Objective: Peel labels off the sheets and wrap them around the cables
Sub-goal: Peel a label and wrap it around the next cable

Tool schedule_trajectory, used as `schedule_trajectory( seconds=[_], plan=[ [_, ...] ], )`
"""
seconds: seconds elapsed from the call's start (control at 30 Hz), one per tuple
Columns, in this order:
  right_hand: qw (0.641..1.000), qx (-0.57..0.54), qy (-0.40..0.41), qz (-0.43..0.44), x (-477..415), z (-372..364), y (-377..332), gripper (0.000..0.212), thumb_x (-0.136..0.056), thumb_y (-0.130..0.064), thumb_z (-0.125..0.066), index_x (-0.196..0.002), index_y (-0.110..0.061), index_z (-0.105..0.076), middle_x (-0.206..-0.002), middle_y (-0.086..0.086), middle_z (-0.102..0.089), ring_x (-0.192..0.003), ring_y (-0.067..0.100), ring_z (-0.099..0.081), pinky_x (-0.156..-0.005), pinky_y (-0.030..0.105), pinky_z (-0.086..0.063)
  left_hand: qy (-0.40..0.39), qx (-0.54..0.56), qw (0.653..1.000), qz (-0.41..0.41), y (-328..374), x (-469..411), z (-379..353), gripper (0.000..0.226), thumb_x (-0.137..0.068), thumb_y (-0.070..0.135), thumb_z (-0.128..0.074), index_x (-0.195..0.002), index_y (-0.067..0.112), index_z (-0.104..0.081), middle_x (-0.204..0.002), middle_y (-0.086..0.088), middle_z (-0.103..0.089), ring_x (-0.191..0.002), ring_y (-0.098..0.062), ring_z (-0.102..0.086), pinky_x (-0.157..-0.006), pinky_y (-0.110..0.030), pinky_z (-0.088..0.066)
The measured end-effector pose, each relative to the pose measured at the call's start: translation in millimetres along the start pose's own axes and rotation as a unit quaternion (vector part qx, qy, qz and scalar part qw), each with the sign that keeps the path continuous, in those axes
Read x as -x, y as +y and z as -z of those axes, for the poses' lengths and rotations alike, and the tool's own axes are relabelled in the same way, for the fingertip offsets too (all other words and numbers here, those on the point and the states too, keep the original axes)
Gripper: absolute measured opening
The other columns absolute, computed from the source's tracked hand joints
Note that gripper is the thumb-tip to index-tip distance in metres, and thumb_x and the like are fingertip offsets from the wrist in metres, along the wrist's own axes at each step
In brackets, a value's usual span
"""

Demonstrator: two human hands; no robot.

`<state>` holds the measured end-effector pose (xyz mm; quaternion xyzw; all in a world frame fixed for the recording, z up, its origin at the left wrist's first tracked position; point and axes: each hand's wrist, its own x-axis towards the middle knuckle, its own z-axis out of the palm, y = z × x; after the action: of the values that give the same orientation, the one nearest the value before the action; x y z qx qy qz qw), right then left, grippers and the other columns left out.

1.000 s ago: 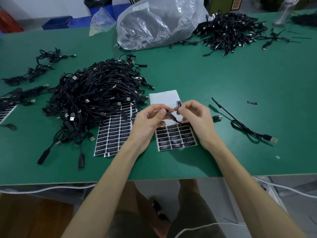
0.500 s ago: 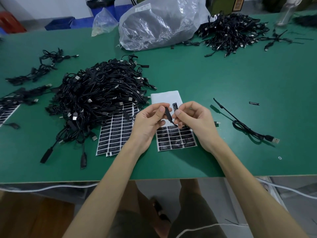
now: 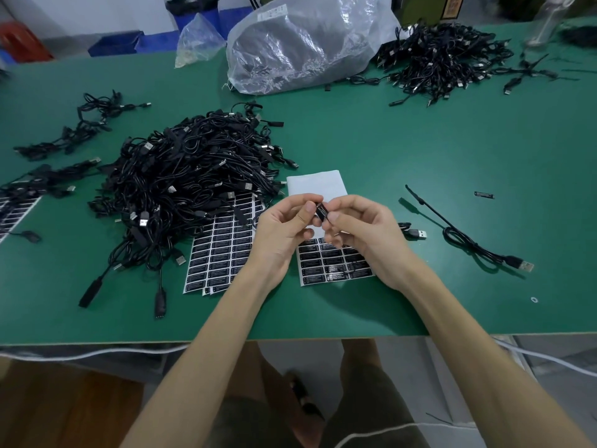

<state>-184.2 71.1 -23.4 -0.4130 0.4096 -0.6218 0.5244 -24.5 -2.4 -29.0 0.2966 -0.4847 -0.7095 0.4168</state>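
A small black label (image 3: 321, 211) is pinched between the fingertips of both hands, held just above the green worktop (image 3: 420, 150) a little way in from the middle of its near edge; the fingers hide whatever it wraps. The left hand (image 3: 284, 229) grips it with thumb and forefinger, and the right hand (image 3: 365, 231) grips it from the other side, its fingers curled. Directly beneath them lies a partly used label sheet (image 3: 336, 265), its far half bare white backing. Touching its left side, a stack of full sheets (image 3: 223, 253) runs under a large heap of black cables (image 3: 193, 179). A USB plug (image 3: 419, 234) shows just beyond the right hand, and a single coiled cable (image 3: 468, 242) lies toward the right edge. A clear plastic bag (image 3: 303, 43) and a second cable heap (image 3: 442, 56) sit along the far edge.
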Motion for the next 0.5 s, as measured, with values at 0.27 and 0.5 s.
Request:
schedule_trajectory(
  seconds=[0.27,0.5],
  plan=[
    [0.998,0.016,0.052,0.013,0.5,0.3,4.4,0.008,-0.095,-0.007,-0.063,-0.101,-0.008,-0.067,-0.079,0.007,-0.069,-0.063,0.02,-0.064,-0.061,0.029,-0.052,-0.05,-0.003,0.999,0.014,-1.6,-1.4,2.6,0.03,-0.085,0.013,-0.072,-0.114,0.006,-0.071,-0.086,-0.005,-0.075,-0.077,-0.016,-0.07,-0.082,-0.028,-0.059],
    [0.995,0.065,0.078,0.02,0.6,-2.9,7.0,0.012,-0.097,0.0,-0.058,-0.098,-0.01,-0.066,-0.071,0.004,-0.066,-0.058,0.02,-0.059,-0.059,0.029,-0.051,-0.035,-0.016,0.999,0.007,-2.7,-0.3,0.7,0.025,-0.084,0.01,-0.073,-0.108,0.008,-0.073,-0.082,-0.005,-0.074,-0.072,-0.015,-0.07,-0.079,-0.028,-0.059]
  ],
)
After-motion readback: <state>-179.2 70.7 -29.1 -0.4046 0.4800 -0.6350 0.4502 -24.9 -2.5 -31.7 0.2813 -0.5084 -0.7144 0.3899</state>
